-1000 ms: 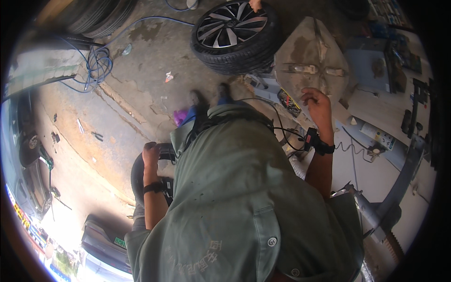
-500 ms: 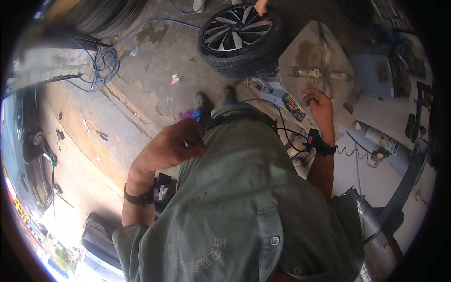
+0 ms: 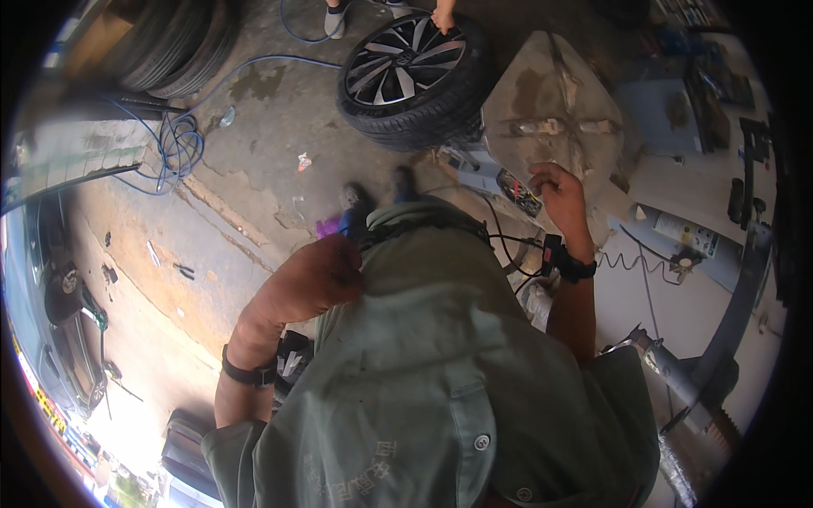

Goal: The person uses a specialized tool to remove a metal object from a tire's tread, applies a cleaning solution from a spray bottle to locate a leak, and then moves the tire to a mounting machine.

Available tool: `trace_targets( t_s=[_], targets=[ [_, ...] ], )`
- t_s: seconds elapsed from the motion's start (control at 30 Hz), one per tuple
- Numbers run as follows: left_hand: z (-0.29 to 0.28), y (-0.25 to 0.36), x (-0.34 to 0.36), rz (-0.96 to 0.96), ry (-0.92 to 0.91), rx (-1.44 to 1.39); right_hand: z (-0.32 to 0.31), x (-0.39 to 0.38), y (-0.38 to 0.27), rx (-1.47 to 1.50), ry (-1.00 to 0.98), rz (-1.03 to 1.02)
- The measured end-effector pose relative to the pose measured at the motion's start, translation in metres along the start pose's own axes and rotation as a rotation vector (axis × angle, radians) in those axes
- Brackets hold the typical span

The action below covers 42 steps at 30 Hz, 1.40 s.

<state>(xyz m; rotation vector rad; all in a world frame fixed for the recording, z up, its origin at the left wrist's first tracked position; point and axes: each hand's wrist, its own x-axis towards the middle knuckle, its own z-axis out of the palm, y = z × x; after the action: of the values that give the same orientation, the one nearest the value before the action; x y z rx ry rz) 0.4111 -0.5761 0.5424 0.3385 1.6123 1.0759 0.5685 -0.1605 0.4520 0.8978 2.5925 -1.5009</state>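
Note:
My left hand (image 3: 315, 275) is held in front of my waist, its fingers curled in toward the green shirt (image 3: 415, 364). Whatever it may hold is hidden. My right hand (image 3: 561, 196) hovers by the near edge of the worn metal turntable (image 3: 529, 85) of a tyre changer. Its fingers are loosely bent and a little apart, with nothing seen in them. Beyond, a wheel with a tyre (image 3: 406, 127) and a black-and-silver rim leans beside the turntable. Another person's hand (image 3: 442, 20) touches its top.
A coiled blue hose (image 3: 179, 152) lies on the floor at the left, with pliers (image 3: 184, 271) nearer. Stacked tyres (image 3: 182, 51) stand at the far left. An open tray of small parts (image 3: 517, 193) sits below the turntable. A dark machine arm (image 3: 728, 339) rises at the right.
The view has shifted a little, so the wheel and turntable sit slightly further left. My left fingers have closed up against the shirt; my right hand stays near the turntable edge.

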Motion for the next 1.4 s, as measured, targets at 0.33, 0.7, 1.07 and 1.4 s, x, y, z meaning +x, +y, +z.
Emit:
trace_targets(
  t_s=[0.33, 0.7, 1.07, 1.4],
  targets=[
    [-0.052, 0.018, 0.052, 0.003, 0.042, -0.437, 0.005, 0.005, -0.019, -0.042, -0.040, 0.010],
    [-0.098, -0.073, 0.075, -0.043, 0.338, -0.230, -0.011, -0.009, 0.012, -0.028, 0.040, 0.005],
    [0.057, -0.414, -0.067, -1.075, 0.118, -0.336, -0.033, -0.066, 0.141, 0.421, 0.346, 0.459],
    [0.013, -0.383, -0.008, -0.831, 0.457, -0.351, -0.031, -0.047, 0.190, 0.939, 0.372, 0.554]
  ],
)
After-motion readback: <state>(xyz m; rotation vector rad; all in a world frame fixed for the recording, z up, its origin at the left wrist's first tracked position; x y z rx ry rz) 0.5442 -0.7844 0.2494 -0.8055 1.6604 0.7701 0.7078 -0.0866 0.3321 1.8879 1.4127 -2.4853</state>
